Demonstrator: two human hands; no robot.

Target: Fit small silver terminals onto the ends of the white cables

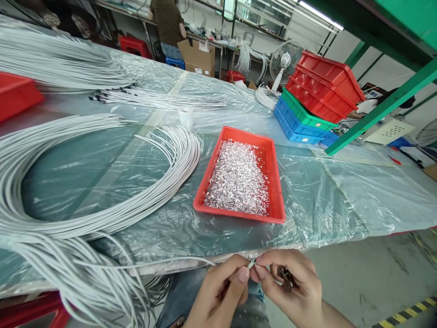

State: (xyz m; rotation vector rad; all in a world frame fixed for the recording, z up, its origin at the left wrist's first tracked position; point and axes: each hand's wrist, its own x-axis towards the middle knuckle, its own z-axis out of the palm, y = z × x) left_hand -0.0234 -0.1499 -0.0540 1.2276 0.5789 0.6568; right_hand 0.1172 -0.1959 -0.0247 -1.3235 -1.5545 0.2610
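My left hand (227, 287) is closed, its thumb and forefinger pinching a white cable (251, 264) near its end. The rest of that cable (170, 261) runs left to the loose bundle. My right hand (293, 282) is also closed, its fingertips pinching the dark tip of the same cable. A dark, brownish metal object (286, 278) is tucked in the curled fingers of my right hand; its kind is hidden. Both hands are over my lap, at the table's front edge. Beyond them, a red tray (278, 200) holds many small shiny metal pieces (237, 180).
A large coil of white cables (136, 218) covers the left of the plastic-covered table (317, 196), with a loose bundle (85, 278) hanging over its edge. Stacked bins (321, 86) and a green post (385, 107) stand at right. A person (167, 23) is at the back.
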